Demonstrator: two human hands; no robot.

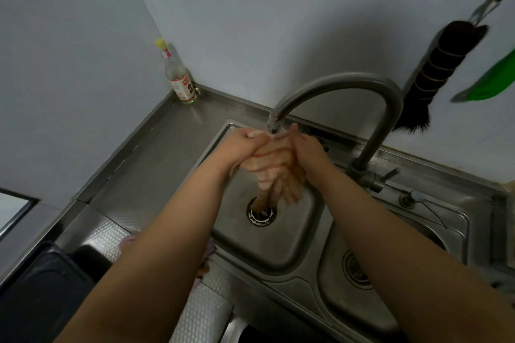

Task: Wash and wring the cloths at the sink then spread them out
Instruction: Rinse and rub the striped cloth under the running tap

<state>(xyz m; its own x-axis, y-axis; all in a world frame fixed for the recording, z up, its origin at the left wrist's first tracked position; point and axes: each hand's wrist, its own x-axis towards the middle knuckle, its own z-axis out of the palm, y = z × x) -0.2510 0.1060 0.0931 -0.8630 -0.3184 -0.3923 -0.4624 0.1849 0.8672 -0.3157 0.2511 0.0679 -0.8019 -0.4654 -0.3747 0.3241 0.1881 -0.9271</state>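
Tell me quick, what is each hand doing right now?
Left hand: grips the top of the orange cloth under the tap.
Right hand: grips the same cloth from the other side.

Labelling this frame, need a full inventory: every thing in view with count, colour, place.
cloth: 1, orange-tan, bunched under the tap, hanging toward the drain
tap: 1, grey metal, arching over the left basin
sink: 1, steel, two basins
drain: 1, dark, left basin floor
bottle: 1, clear, yellow cap, counter corner
brush: 1, dark, hanging on wall
green thing: 1, hanging far right, unclear what
pink cloth: 1, counter edge, mostly hidden by the left arm
left hand: grips cloth
right hand: grips cloth
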